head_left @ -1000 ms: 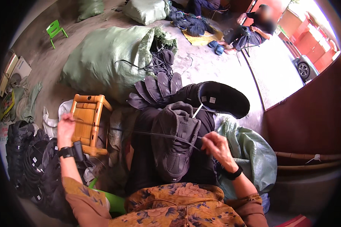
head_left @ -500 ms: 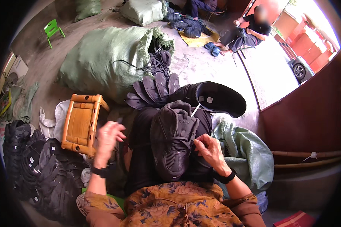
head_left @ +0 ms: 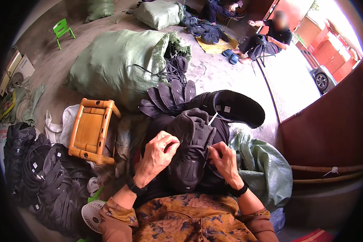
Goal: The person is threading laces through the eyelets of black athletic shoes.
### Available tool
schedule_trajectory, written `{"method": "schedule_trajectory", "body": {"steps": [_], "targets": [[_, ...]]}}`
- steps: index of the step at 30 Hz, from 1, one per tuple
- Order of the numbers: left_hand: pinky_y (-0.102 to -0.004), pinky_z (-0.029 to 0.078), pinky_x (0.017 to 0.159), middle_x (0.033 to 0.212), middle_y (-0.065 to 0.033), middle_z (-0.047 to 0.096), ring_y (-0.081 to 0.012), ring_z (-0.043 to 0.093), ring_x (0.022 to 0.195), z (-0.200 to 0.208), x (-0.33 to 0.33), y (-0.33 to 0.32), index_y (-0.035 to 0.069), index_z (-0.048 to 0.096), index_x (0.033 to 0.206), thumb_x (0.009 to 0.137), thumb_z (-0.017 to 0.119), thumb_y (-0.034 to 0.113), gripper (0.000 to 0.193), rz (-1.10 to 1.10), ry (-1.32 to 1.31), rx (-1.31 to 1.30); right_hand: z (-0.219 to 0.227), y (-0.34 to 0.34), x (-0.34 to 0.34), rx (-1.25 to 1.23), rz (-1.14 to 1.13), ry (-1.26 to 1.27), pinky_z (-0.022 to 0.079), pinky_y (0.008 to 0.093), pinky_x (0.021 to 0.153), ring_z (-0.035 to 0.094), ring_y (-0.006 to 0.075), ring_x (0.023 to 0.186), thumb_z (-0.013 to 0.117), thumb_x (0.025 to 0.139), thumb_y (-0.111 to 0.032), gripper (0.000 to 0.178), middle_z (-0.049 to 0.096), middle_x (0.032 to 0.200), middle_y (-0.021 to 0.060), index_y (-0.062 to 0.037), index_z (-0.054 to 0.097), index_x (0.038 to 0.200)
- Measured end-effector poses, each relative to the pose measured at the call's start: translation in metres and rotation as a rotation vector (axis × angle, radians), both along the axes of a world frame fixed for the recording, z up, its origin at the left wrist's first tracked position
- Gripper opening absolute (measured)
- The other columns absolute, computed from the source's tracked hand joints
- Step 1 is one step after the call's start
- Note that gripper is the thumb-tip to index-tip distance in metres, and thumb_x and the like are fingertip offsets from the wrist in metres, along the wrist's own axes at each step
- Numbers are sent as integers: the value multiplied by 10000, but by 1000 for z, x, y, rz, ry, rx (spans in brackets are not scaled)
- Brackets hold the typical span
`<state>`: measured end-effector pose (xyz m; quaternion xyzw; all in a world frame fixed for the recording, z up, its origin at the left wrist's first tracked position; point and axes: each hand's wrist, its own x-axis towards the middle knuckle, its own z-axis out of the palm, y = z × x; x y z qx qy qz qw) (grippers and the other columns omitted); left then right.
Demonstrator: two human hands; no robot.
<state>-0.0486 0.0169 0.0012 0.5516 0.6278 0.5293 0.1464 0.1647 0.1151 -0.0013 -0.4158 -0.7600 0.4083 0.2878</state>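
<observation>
Right hand point(head_left: 223, 158) pinches lace point(head_left: 194, 149) on dark shoe point(head_left: 187, 171); left hand point(head_left: 155, 156) closed, contents unclear; uneven pulling could skew lace.

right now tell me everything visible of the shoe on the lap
The dark shoe lies top-up on the lap, toe toward the patterned top. It looks like fabric, with mesh over the toe and dark lacing across the instep. The left hand and right hand pinch at its sides; whether they hold lacing is unclear.
</observation>
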Motion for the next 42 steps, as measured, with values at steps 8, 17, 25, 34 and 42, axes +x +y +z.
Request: {"method": "schedule_trajectory", "body": {"steps": [8,17,25,34,42], "targets": [[-314,486,569,743,-94,645,-215,629,627,15,4,1,30,680,881,820,705,51,69,25,115,-58,-4,0,2,157,44,-45,470,293,470,627,172,496,648,900,-113,119,625,611,86,-19,578,875],[-344,482,556,714,-66,661,-251,660,646,20,12,7,59,625,819,807,702,106,91,68,283,-82,-9,3,3,145,53,-22,464,298,476,624,182,498,645,899,-103,111,620,609,87,-22,574,875],[-295,412,606,725,-25,537,-150,577,667,26,29,20,89,538,766,746,610,110,78,-47,1196,-77,-11,8,4,231,97,-39,479,313,504,620,226,512,656,884,-92,103,607,595,89,-25,579,878],[-482,396,985,1101,-75,585,-267,496,1239,51,-15,42,73,605,819,805,587,144,75,-436,966,97,21,38,6,811,494,-282,427,442,931,509,300,1155,751,730,-165,336,562,1133,78,-106,618,1033],[-357,475,787,878,-30,532,-210,564,895,47,-22,47,92,570,872,793,594,99,83,-531,946,24,39,71,-2,733,798,-453,430,394,766,505,284,879,761,734,-236,283,513,930,58,-121,621,951]]}}
